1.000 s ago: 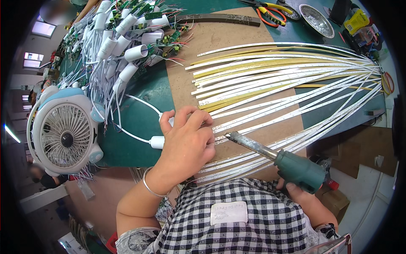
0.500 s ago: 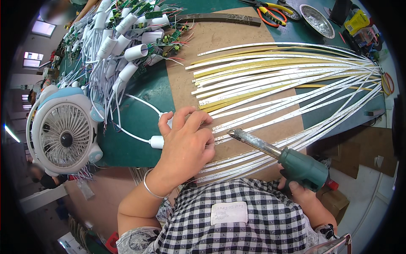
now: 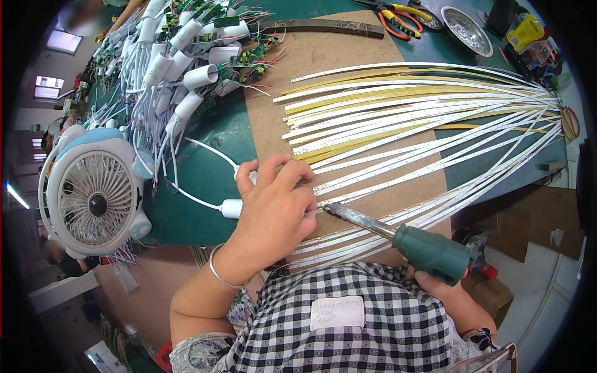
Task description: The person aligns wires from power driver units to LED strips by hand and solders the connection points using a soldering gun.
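Bright light glares off the white strips (image 3: pixel 348 137), while fisheye edges darken to black.

The person wears a black-and-white checked apron (image 3: pixel 373 283) with a whitish rectangular patch (image 3: pixel 337 313) on its front, marked with faint writing. The left sleeve (image 3: pixel 199 354) is short, with a grey-and-white pattern, and the right sleeve (image 3: pixel 484 339) mixes black with pale grey. Above the bare left hand (image 3: pixel 277 202) sits a thin, shiny, silver-coloured bangle (image 3: pixel 215 270).

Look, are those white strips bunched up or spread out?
Both: the strips fan apart over the brown board, but converge in a bunch at the right.
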Demonstrator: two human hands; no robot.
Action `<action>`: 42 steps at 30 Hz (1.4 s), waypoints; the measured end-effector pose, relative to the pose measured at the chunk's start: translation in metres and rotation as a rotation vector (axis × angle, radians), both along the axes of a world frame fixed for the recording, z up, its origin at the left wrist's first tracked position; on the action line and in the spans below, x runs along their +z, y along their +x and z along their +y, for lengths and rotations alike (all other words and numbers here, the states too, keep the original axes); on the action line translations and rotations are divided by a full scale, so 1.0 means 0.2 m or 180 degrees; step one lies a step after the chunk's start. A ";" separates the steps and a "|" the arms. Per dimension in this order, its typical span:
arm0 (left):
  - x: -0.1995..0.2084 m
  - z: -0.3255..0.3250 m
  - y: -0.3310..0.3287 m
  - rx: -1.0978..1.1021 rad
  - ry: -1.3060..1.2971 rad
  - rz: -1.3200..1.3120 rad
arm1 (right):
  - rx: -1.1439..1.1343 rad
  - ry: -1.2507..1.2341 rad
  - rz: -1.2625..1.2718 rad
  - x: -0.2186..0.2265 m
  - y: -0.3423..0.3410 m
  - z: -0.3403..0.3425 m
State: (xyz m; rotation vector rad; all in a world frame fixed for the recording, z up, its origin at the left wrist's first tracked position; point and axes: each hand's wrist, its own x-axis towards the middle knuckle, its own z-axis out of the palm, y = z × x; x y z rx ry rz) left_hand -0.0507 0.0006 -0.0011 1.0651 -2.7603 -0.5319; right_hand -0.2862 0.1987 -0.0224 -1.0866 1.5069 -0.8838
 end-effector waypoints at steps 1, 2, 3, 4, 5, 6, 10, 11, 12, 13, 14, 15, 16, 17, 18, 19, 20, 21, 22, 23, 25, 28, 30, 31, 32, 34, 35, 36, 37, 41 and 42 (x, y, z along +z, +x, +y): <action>0.00 0.00 0.00 -0.0013 0.0021 -0.0028 | -0.0108 0.0022 -0.0159 0.00 0.00 0.00; 0.00 0.00 0.00 -0.0007 0.0002 0.0009 | -0.0019 0.0088 0.0010 0.00 0.01 0.00; 0.00 0.00 0.00 -0.0004 0.0009 0.0006 | -0.0068 0.0088 -0.0099 0.01 0.01 -0.01; 0.00 0.00 0.00 -0.0008 0.0036 -0.0030 | -0.0180 0.0074 -0.0313 0.01 0.01 -0.01; 0.00 0.00 0.00 -0.0003 0.0015 0.0005 | -0.0118 0.0087 -0.0206 0.01 0.01 -0.01; 0.00 0.00 0.00 -0.0003 0.0026 0.0000 | -0.0111 0.0066 -0.0168 0.01 0.01 -0.01; 0.00 0.00 0.00 -0.0001 0.0040 -0.0037 | -0.0224 -0.0062 -0.0321 0.03 0.02 -0.02; 0.00 0.00 0.00 0.0009 0.0029 0.0002 | -0.0262 -0.0097 -0.0383 0.04 0.02 -0.01; 0.00 0.00 0.00 0.0005 0.0028 0.0006 | -0.0625 -0.0110 -0.0623 0.04 0.03 -0.01; 0.00 0.00 0.00 -0.0007 0.0043 -0.0013 | -0.0976 -0.0140 -0.0875 0.05 0.03 0.00; 0.00 0.00 0.00 -0.0012 0.0018 0.0013 | -0.0998 -0.0134 -0.0859 0.05 0.03 0.00; 0.00 0.00 0.00 -0.0007 0.0006 -0.0004 | -0.0992 -0.0162 -0.0740 0.05 0.03 0.00; 0.00 0.01 0.00 -0.0010 -0.0005 -0.0033 | -0.0982 -0.0189 -0.0625 0.05 0.03 0.00; 0.00 0.01 0.00 0.0002 -0.0012 -0.0028 | -0.0982 -0.0195 -0.0628 0.05 0.03 0.00; -0.01 0.01 0.00 0.0021 -0.0011 -0.0014 | -0.0975 -0.0196 -0.0612 0.05 0.03 0.00; -0.01 0.01 0.00 0.0038 0.0014 -0.0046 | -0.0968 -0.0177 -0.0593 0.04 0.03 0.00; -0.01 0.01 0.00 0.0042 -0.0020 0.0000 | -0.0967 -0.0205 -0.0596 0.04 0.03 0.01; -0.01 0.02 0.00 0.0063 -0.0036 0.0012 | -0.0921 -0.0200 -0.0608 0.04 0.02 0.01; -0.01 0.02 0.00 0.0075 -0.0041 -0.0009 | -0.0874 -0.0198 -0.0620 0.04 0.02 0.01; -0.01 0.02 0.00 0.0086 -0.0067 0.0024 | -0.0870 -0.0210 -0.0623 0.03 0.02 0.01; -0.01 0.03 0.00 0.0106 -0.0097 -0.0015 | -0.0917 -0.0238 -0.0657 0.03 0.02 0.02; -0.01 0.04 0.00 0.0130 -0.0190 -0.0075 | -0.0933 -0.0301 -0.0730 0.04 0.01 0.03; -0.01 0.05 0.00 0.0130 -0.0191 -0.0074 | -0.0951 -0.0344 -0.0754 0.04 0.01 0.03; -0.01 0.06 0.00 0.0132 -0.0110 -0.0121 | -0.0972 -0.0381 -0.0778 0.04 0.01 0.03; 0.00 0.07 0.00 0.0125 -0.0143 -0.0096 | -0.0974 -0.0386 -0.0777 0.03 0.01 0.03; 0.00 0.09 0.00 0.0131 -0.0168 -0.0142 | -0.0971 -0.0431 -0.0805 0.03 0.01 0.04; 0.00 0.11 0.00 0.0137 -0.0171 -0.0140 | -0.0972 -0.0419 -0.0805 0.03 0.01 0.05; 0.00 0.12 0.00 0.0148 -0.0176 -0.0102 | -0.0988 -0.0396 -0.0816 0.03 0.01 0.05; -0.01 0.13 0.01 0.0160 -0.0124 -0.0105 | -0.1001 -0.0364 -0.0828 0.03 0.01 0.05; -0.01 0.15 0.02 0.0245 -0.0200 -0.0034 | -0.0847 -0.0512 -0.1294 0.06 0.00 -0.03; -0.01 0.15 0.02 0.0255 -0.0157 0.0000 | -0.0977 -0.0472 -0.1453 0.07 0.00 -0.06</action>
